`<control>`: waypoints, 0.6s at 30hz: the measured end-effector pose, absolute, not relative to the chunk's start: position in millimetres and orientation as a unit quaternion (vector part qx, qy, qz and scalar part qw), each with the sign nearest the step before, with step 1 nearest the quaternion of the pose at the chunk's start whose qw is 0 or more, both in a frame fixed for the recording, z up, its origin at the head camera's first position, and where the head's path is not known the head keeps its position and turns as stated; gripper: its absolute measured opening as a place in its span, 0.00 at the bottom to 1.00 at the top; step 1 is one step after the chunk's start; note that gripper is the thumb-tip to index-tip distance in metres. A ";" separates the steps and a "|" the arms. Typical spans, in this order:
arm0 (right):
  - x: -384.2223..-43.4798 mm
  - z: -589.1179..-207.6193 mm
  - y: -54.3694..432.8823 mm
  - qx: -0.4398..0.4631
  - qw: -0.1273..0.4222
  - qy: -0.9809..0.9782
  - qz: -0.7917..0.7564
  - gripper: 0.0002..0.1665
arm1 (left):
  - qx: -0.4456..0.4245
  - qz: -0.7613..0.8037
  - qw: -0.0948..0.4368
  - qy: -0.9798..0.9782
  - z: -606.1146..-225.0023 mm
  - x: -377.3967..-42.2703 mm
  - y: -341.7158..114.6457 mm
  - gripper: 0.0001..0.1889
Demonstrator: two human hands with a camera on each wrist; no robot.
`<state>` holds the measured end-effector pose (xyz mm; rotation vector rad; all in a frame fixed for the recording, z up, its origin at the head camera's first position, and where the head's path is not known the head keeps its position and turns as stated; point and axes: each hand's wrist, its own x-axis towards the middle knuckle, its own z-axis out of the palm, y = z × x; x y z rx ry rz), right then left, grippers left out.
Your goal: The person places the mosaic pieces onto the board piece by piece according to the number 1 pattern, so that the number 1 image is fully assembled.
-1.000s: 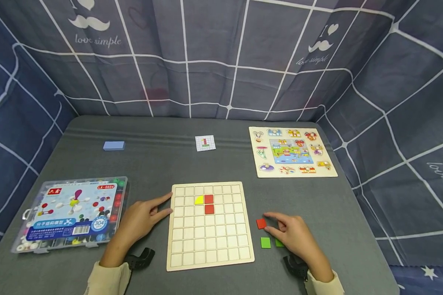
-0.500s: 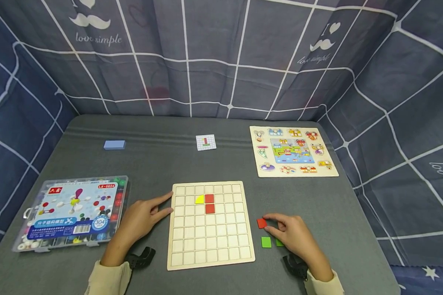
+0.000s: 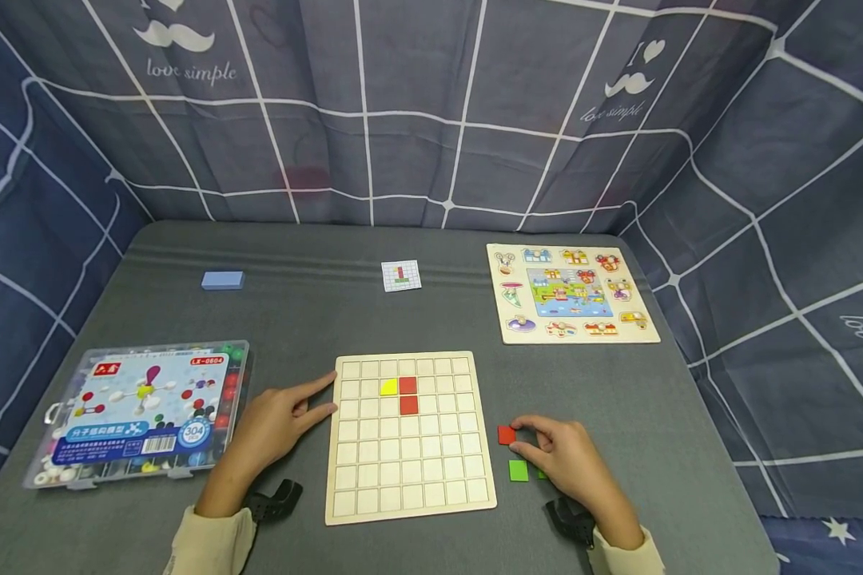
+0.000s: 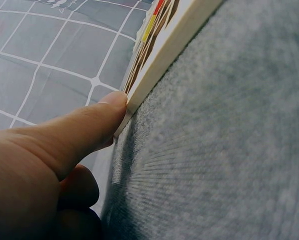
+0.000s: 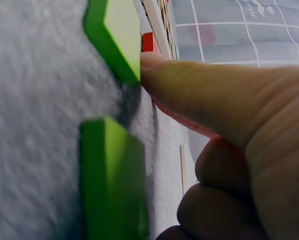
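Note:
My right hand (image 3: 564, 454) pinches a small red square tile (image 3: 506, 435) between thumb and index finger, just right of the wooden grid board (image 3: 410, 483). Two green square tiles lie by this hand: one green tile (image 3: 518, 471) in plain sight, the other (image 5: 117, 185) mostly hidden under the hand in the head view. Along the board's left edge, my left hand (image 3: 276, 423) touches the wood with its outstretched index finger and thumb; its other fingers are curled. A yellow tile (image 3: 389, 387) and two red tiles (image 3: 407, 395) sit in the board's upper cells.
A clear compartment box (image 3: 144, 407) with a molecule label stands at left. Behind it lies a blue block (image 3: 222, 280). A small pattern card (image 3: 401, 275) lies beyond the board, and a picture puzzle board (image 3: 575, 295) at back right. Grey-blue grid cloth (image 3: 410, 152) surrounds the table.
My right hand has shifted slightly left with the red tile, which now sits straighter. It covers more of the second green tile. The left hand holds its place at the board.

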<state>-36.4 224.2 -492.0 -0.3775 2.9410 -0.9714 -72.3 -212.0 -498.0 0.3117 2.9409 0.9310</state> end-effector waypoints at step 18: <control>-37.7 -490.9 212.7 -0.134 -0.014 0.938 -0.320 0.16 | 0.101 0.300 0.022 0.948 -497.9 -72.5 -212.3 0.28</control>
